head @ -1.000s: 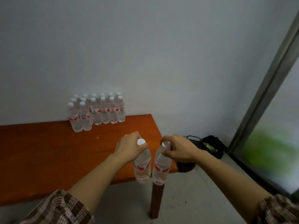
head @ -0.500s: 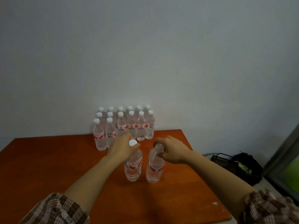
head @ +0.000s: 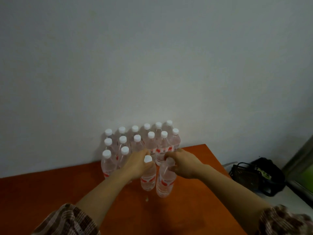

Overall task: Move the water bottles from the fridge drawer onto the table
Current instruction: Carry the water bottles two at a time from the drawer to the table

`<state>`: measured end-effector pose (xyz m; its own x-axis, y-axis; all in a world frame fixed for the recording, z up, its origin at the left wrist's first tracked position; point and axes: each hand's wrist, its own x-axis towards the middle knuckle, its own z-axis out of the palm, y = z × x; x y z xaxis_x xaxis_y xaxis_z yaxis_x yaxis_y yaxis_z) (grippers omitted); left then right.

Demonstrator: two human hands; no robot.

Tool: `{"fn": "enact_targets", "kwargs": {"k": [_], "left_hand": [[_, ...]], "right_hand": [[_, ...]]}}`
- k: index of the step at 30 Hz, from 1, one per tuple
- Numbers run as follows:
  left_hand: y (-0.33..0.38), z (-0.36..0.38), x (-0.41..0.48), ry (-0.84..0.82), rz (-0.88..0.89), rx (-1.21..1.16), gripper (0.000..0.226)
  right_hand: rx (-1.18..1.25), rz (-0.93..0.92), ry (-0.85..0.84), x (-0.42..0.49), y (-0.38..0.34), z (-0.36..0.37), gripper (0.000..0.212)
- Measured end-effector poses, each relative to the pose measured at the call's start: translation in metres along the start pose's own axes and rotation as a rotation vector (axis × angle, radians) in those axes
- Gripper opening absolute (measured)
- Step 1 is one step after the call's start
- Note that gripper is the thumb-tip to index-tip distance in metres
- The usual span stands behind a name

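Note:
My left hand [head: 137,164] grips the neck of a clear water bottle [head: 148,179] with a white cap and red label. My right hand [head: 182,162] grips the neck of a second such bottle [head: 165,182]; its cap is hidden by my fingers. Both bottles are upright, side by side, low over or on the orange-brown table [head: 194,209]; contact with the top is unclear. Just behind them, against the wall, stands a block of several identical bottles [head: 140,143] in rows. The fridge drawer is out of view.
A grey wall rises right behind the bottle block. The table's right edge runs diagonally past my right forearm. On the floor to the right sit a black wire basket [head: 245,175] and a dark bag [head: 271,177]. A window frame [head: 301,155] is at the far right.
Both hands have carried the two bottles from beyond the table's front edge forward over the table, up to the front of the bottle block. The view has come closer to the table.

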<state>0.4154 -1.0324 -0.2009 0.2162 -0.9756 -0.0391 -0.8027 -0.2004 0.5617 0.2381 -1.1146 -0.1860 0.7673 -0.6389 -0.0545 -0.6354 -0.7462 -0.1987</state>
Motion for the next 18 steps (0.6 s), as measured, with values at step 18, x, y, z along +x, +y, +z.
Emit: {"fn": "enact_targets", "kwargs": {"k": [18], "left_hand": [[-0.047, 0.004, 0.087, -0.017, -0.075, 0.132, 0.018]], "right_hand": [[0.024, -0.06, -0.032, 0.118, 0.035, 0.029, 0.036]]}}
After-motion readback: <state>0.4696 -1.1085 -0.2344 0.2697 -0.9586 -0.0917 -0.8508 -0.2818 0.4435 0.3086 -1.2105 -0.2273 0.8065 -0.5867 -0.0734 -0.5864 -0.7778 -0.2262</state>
